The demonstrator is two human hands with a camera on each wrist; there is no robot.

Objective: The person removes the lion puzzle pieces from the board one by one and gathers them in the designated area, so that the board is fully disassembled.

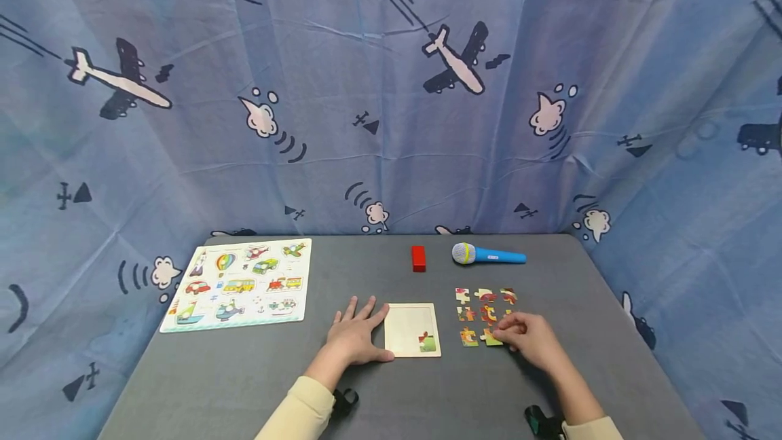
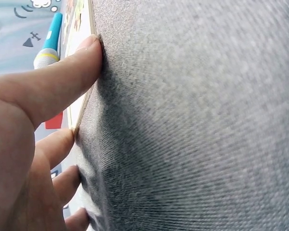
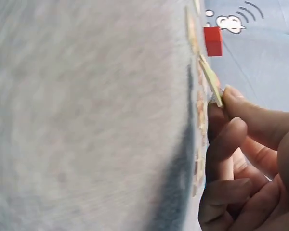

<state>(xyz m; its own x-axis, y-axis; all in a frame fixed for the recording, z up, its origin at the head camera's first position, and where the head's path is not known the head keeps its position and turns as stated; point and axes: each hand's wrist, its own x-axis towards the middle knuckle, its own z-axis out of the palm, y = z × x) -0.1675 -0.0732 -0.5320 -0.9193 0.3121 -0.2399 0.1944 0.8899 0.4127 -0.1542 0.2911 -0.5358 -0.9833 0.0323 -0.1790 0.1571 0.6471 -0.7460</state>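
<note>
My left hand (image 1: 356, 341) lies with spread fingers at the left side of a square wooden puzzle tray (image 1: 401, 326). Its thumb and index finger touch the tray's edge, as the left wrist view also shows. A green and red puzzle piece (image 1: 428, 343) sits in the tray's lower right corner. To the right of the tray, my right hand (image 1: 530, 338) pinches a puzzle piece (image 3: 211, 83) between thumb and finger, tilted up from the table. Several loose puzzle pieces (image 1: 468, 337) lie in rows by that hand, which partly hides some.
A red block (image 1: 418, 259) and a blue toy microphone (image 1: 499, 256) lie toward the back of the grey table (image 1: 244, 386). On the left lies a picture board (image 1: 250, 267) of vehicles. A patterned blue curtain (image 1: 330, 175) hangs behind the table.
</note>
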